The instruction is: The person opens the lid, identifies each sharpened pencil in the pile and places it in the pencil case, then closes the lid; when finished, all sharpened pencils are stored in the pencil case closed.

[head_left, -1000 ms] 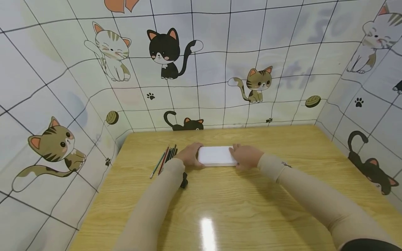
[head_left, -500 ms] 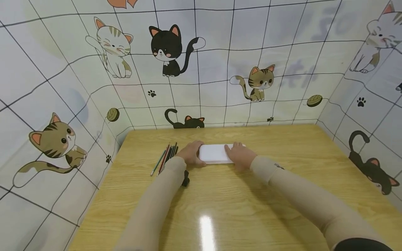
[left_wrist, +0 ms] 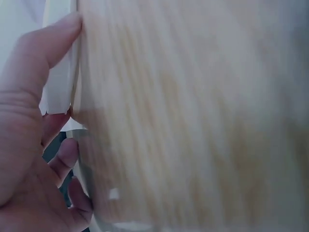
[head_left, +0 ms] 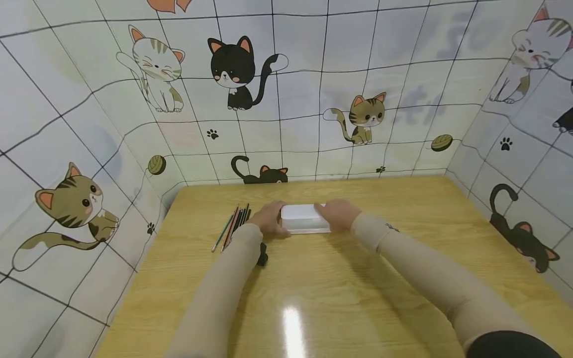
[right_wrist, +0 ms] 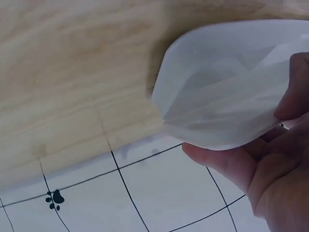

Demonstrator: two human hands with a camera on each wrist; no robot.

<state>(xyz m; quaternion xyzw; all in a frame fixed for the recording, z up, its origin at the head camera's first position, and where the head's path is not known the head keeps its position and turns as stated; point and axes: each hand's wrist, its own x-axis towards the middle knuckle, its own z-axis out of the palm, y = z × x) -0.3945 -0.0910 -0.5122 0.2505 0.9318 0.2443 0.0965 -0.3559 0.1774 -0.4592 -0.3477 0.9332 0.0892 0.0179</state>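
Observation:
A white, rounded oblong box (head_left: 299, 213) sits toward the back of the table between both hands. My left hand (head_left: 267, 219) grips its left end. In the left wrist view, the thumb of the left hand (left_wrist: 24, 135) presses on the white side wall (left_wrist: 59, 82), with the other fingers curled behind. My right hand (head_left: 338, 215) holds the right end. In the right wrist view, a hollow white lid-like shell (right_wrist: 217, 92) with rounded corners shows its inner side, its edge pinched by the right hand (right_wrist: 270, 164). A see-through strip shows along the box's front in the head view.
Several pencils (head_left: 229, 229), dark, red and teal, lie in a loose bundle left of the left hand. A small black object (head_left: 262, 254) shows beside the left sleeve. The wooden table (head_left: 358, 288) meets a cat-patterned wall covering (head_left: 304, 124) at the back and sides.
My right hand has slid left along the box. The top, flat before, now looks raised and tilted, with the see-through front strip visible. The left hand stays at the left end.

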